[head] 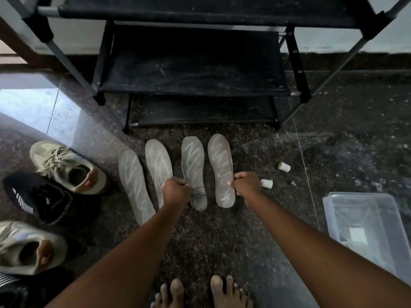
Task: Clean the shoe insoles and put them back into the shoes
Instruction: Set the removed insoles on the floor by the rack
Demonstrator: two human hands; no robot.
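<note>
Several grey insoles streaked with white zigzag lines lie side by side on the dark floor. My left hand [175, 189] pinches the left edge of the third insole [193, 161]. My right hand [246, 182] pinches the right edge of the rightmost insole [220, 158]. The two left insoles [133, 178] [158, 161] lie untouched, the second partly under my left forearm. Left of them stand a beige sneaker [66, 167], a black sneaker [37, 197] and another beige sneaker [26, 247].
A black shoe rack [193, 63] stands just behind the insoles. Two small white caps [283, 166] [266, 183] lie right of my right hand. A clear plastic box [364, 223] sits at the right edge. My bare feet [200, 292] are at the bottom.
</note>
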